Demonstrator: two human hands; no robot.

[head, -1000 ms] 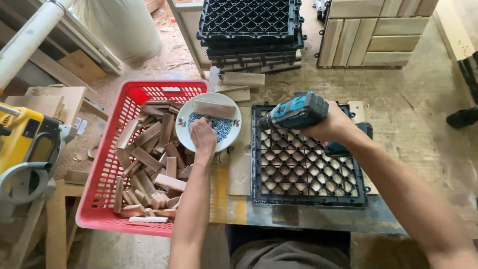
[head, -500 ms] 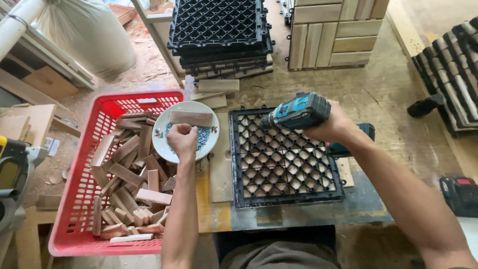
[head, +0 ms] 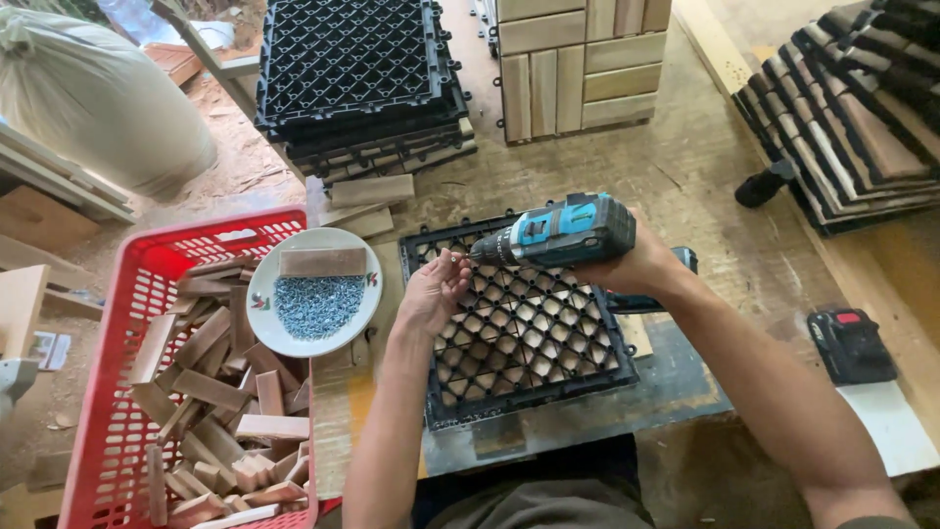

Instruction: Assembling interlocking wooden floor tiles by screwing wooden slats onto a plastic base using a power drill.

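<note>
My right hand (head: 641, 266) grips a teal and black cordless drill (head: 563, 233), held sideways over a black plastic grid tile (head: 524, 338) on the bench. My left hand (head: 433, 291) is at the drill's tip, fingers pinched on a small screw at the bit. Left of the tile sits a white plate (head: 269, 328) filled with small grey screws (head: 315, 304), with a wooden block (head: 321, 262) lying across its far rim.
A red plastic basket (head: 122, 431) of short wooden pieces stands at the left. Stacked black grid tiles (head: 357, 73) and finished wooden tiles (head: 573, 64) lie beyond the bench, more tiles (head: 862, 118) at the right. A black battery pack (head: 850, 345) rests on the right.
My left hand left the plate of screws and moved right to the drill's tip with a screw. The view shifted right; the drill stayed over the tile.
</note>
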